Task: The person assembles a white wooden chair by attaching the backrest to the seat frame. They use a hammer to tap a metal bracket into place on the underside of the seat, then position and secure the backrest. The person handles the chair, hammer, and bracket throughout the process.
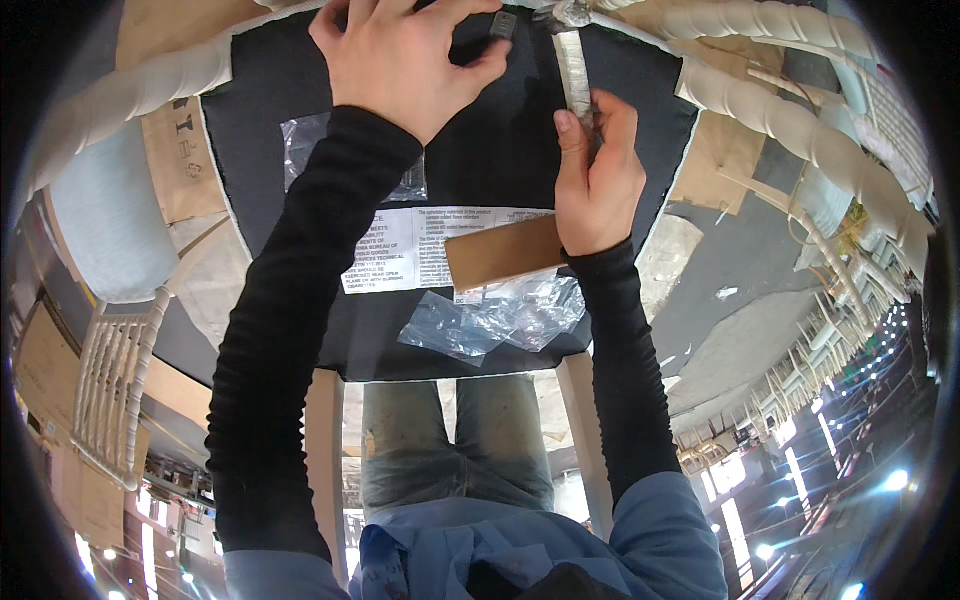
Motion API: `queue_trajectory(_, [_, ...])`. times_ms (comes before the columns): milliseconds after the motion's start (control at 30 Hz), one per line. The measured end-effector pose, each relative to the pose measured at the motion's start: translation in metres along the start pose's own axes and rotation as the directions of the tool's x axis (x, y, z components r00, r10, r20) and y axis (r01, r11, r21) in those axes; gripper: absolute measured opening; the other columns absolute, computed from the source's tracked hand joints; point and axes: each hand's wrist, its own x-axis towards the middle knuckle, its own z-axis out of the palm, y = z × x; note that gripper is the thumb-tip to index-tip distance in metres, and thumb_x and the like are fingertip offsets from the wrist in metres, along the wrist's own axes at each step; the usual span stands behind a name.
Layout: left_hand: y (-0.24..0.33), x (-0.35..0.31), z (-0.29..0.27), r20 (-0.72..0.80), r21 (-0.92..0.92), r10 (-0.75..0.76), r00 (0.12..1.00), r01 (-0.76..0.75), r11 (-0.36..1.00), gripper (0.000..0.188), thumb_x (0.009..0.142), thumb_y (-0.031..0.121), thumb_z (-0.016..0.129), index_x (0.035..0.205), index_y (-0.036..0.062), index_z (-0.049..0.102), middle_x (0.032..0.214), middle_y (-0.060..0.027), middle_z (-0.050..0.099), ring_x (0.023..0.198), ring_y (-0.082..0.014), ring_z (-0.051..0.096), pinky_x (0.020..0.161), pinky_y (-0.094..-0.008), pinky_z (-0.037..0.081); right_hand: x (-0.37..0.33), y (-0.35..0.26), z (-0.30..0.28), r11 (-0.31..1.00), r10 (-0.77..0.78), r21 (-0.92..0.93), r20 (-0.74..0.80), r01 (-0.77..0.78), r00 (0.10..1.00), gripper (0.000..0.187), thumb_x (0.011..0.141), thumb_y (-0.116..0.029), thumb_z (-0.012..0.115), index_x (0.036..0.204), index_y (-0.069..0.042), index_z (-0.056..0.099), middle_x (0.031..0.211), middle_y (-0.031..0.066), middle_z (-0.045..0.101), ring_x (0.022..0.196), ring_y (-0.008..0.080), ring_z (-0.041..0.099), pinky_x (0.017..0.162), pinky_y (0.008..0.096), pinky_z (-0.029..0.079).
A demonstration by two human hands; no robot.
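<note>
In front of me an upturned chair seat shows its black underside cloth (480, 120). My left hand (405, 65) reaches to its far edge, thumb and forefinger closed around a small dark rectangular piece (503, 26). My right hand (600, 185) grips a hammer (573, 70) by its handle, which is wrapped in pale, silvery tape. The hammer's metal head lies at the top rim of the view, just right of the dark piece. Beneath my right wrist, a flat brown strip (503, 254) rests partly over a white printed label (382, 250).
Clear plastic bags (500, 318) lie on the cloth near me, and another plastic bag (305, 150) is partly under my left forearm. Cream turned chair legs (800, 120) rise at both sides. A slatted chair back (112, 390) stands at left; more chair frames stand at right.
</note>
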Motion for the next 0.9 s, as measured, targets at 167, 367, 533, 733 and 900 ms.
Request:
queue_trajectory(167, [-0.017, 0.010, -0.005, 0.007, -0.082, 0.006, 1.000, -0.005, 0.997, 0.019, 0.078, 0.012, 0.068, 0.094, 0.0154, 0.076, 0.100, -0.0024, 0.067, 0.100, -0.0265, 0.061, 0.096, -0.0448, 0.039, -0.006, -0.008, -0.003, 0.991, 0.124, 0.044, 0.057, -0.126, 0.991, 0.032, 0.098, -0.014, 0.061, 0.125, -0.002, 0.049, 0.099, 0.0241, 0.066, 0.082, 0.0406, 0.068, 0.070, 0.0401, 0.053])
queue_trajectory(367, [-0.021, 0.013, -0.002, 0.088, -0.127, 0.176, 0.980, -0.164, 0.978, 0.019, 0.079, 0.021, 0.076, 0.096, 0.0149, 0.077, 0.090, 0.0005, 0.062, 0.095, -0.0227, 0.058, 0.086, -0.0401, 0.041, -0.003, -0.006, 0.010, 0.987, -0.144, 0.073, -0.030, 0.146, 0.989, 0.048, 0.096, -0.003, 0.058, 0.142, -0.007, 0.045, 0.129, 0.0238, 0.061, 0.109, 0.0405, 0.066, 0.086, 0.0411, 0.056])
queue_trajectory(533, [-0.019, 0.020, -0.007, 0.145, -0.149, 0.126, 0.981, -0.104, 0.983, 0.012, 0.079, 0.022, 0.076, 0.088, 0.0137, 0.077, 0.089, -0.0002, 0.063, 0.094, -0.0230, 0.059, 0.086, -0.0392, 0.043, -0.011, -0.012, 0.009, 0.997, 0.040, 0.061, 0.008, -0.040, 0.999, 0.039, 0.095, -0.008, 0.062, 0.132, -0.004, 0.051, 0.110, 0.0197, 0.067, 0.087, 0.0373, 0.070, 0.070, 0.0388, 0.058])
queue_trajectory(733, [-0.042, 0.018, 0.008, 0.098, -0.403, 0.129, 0.987, -0.080, 0.912, 0.014, 0.078, 0.014, 0.077, 0.091, 0.0085, 0.077, 0.092, -0.0049, 0.068, 0.090, -0.0255, 0.064, 0.082, -0.0361, 0.051, -0.001, 0.009, -0.002, 0.952, -0.222, -0.204, 0.059, 0.229, 0.973, 0.025, 0.093, -0.017, 0.068, 0.112, -0.003, 0.060, 0.086, 0.0139, 0.065, 0.068, 0.0306, 0.066, 0.061, 0.0349, 0.052])
queue_trajectory(900, [-0.052, 0.020, -0.005, 0.161, -0.410, 0.156, 0.975, -0.078, 0.909, 0.019, 0.078, 0.014, 0.079, 0.095, 0.0071, 0.078, 0.098, -0.0075, 0.073, 0.093, -0.0240, 0.068, 0.083, -0.0327, 0.054, 0.033, 0.047, -0.028, 0.687, -0.593, -0.367, 0.216, 0.628, 0.775, 0.034, 0.083, -0.024, 0.076, 0.107, -0.009, 0.058, 0.080, 0.0071, 0.061, 0.062, 0.0238, 0.065, 0.051, 0.0327, 0.052])
